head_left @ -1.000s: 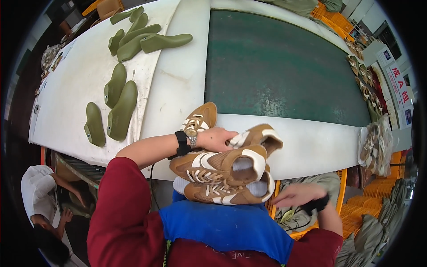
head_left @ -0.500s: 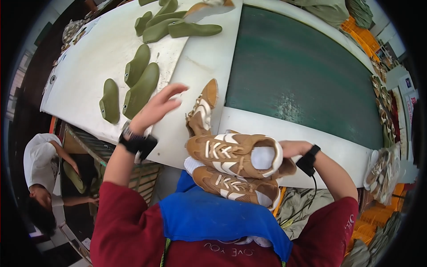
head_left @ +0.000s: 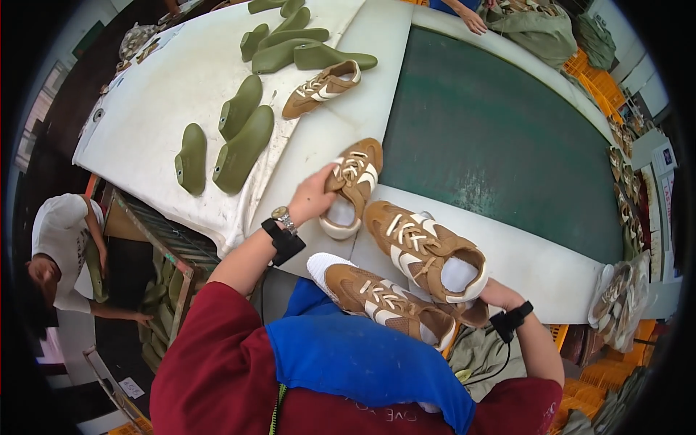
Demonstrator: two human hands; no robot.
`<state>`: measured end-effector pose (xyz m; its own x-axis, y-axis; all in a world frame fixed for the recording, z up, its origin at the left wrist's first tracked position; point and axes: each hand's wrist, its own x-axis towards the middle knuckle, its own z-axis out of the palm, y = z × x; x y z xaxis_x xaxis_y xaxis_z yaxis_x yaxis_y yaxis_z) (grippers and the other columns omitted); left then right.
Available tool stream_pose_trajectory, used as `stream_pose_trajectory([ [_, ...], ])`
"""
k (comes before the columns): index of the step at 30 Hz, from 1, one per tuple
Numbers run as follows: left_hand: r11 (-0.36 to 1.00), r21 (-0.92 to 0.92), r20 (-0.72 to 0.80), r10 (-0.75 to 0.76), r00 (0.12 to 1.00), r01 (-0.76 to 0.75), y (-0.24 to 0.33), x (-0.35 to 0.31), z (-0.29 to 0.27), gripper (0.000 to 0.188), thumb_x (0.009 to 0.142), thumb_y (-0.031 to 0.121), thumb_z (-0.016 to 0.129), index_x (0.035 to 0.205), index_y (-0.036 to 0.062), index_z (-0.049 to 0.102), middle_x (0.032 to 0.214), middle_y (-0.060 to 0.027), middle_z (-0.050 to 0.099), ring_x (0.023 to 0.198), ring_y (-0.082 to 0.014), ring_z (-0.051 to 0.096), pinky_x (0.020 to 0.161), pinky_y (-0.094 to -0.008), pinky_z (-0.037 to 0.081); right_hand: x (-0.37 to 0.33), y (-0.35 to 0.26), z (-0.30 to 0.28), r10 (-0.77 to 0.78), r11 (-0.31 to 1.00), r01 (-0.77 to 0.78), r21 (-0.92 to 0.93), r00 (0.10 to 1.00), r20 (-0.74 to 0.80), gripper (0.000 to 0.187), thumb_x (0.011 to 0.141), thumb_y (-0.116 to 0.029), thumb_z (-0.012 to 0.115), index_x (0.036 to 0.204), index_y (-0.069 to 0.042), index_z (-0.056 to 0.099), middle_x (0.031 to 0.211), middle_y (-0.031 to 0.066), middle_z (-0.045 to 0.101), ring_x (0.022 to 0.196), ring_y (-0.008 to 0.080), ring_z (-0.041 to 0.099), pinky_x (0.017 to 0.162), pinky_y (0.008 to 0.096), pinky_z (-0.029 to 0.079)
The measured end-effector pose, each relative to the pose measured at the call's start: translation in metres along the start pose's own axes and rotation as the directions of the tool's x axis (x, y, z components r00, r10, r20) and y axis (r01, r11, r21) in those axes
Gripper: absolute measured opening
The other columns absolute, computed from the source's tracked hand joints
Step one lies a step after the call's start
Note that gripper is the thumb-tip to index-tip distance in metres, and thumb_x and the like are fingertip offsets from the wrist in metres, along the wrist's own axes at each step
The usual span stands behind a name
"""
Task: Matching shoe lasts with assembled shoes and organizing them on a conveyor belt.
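My left hand point(head_left: 313, 196) is closed on the collar of a brown sneaker point(head_left: 360, 165) with white stripes and laces, upright on the white tabletop with its toe pointing away. My right hand point(head_left: 500, 296) is at the heel of a second brown sneaker point(head_left: 417, 243); its fingers are mostly hidden behind the shoes and appear to grip there. Part of another brown shoe point(head_left: 475, 313) shows beneath that heel. Nearest my body, a sneaker point(head_left: 380, 296) with a white sole tip rests against the blue apron point(head_left: 348, 362).
Several green shoe lasts point(head_left: 246, 148) lie at the left, near a lone brown sneaker point(head_left: 319, 88). A dark green belt panel point(head_left: 500, 138) fills the right. A co-worker point(head_left: 69, 246) bends over a bin of lasts point(head_left: 163, 312). Another person's hand point(head_left: 473, 20) is at the far edge.
My left hand has come down and taken hold of the sneaker that lay on its side, now upright. The blurred far shoe has come to rest. My right hand and its shoes shifted slightly nearer.
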<state>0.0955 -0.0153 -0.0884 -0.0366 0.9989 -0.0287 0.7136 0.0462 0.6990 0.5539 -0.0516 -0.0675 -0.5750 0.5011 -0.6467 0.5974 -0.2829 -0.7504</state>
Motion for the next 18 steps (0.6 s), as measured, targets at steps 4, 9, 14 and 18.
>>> stream_pose_trajectory([
  [4,0.965,0.263,-0.127,0.060,0.990,-0.024,-0.028,0.008,-0.046,0.069,0.071,0.014,0.069,0.134,0.0098,0.041,0.114,-0.0212,0.054,0.101,-0.0379,0.055,0.088,-0.0418,0.046,-0.013,0.019,0.008,-0.026,0.999,0.028,0.040,0.997,-0.067,0.037,0.093,-0.023,0.054,0.124,-0.004,0.055,0.122,0.0103,0.057,0.112,0.0189,0.053,0.097,0.0338,0.042],
  [9,0.915,0.403,-0.289,0.158,0.944,-0.029,0.002,-0.039,-0.083,0.060,0.077,0.026,0.069,0.128,0.0070,0.044,0.115,-0.0210,0.056,0.098,-0.0384,0.057,0.084,-0.0433,0.047,-0.029,0.003,0.017,0.047,0.996,-0.031,0.079,0.975,-0.218,0.034,0.091,-0.018,0.055,0.121,-0.002,0.056,0.117,0.0097,0.061,0.107,0.0185,0.056,0.093,0.0333,0.044],
  [14,0.960,0.252,0.779,-0.277,0.563,0.124,0.072,-0.139,-0.060,0.060,0.088,0.058,0.049,0.102,0.0025,0.065,0.079,-0.0156,0.065,0.079,-0.0253,0.065,0.073,-0.0343,0.050,-0.039,0.013,0.010,0.064,0.977,0.002,0.215,0.953,-0.298,0.031,0.089,-0.016,0.058,0.116,0.000,0.057,0.108,0.0064,0.062,0.099,0.0128,0.057,0.087,0.0277,0.046],
  [18,0.877,-0.337,0.716,0.002,0.698,0.343,0.037,-0.178,0.002,0.073,0.090,0.056,0.047,0.142,0.0085,0.031,0.125,-0.0195,0.053,0.113,-0.0263,0.055,0.095,-0.0346,0.043,-0.035,-0.009,0.004,-0.144,0.984,0.177,0.035,0.888,-0.436,0.024,0.086,-0.015,0.062,0.105,0.000,0.057,0.096,0.0039,0.062,0.088,0.0100,0.056,0.080,0.0259,0.047],
])
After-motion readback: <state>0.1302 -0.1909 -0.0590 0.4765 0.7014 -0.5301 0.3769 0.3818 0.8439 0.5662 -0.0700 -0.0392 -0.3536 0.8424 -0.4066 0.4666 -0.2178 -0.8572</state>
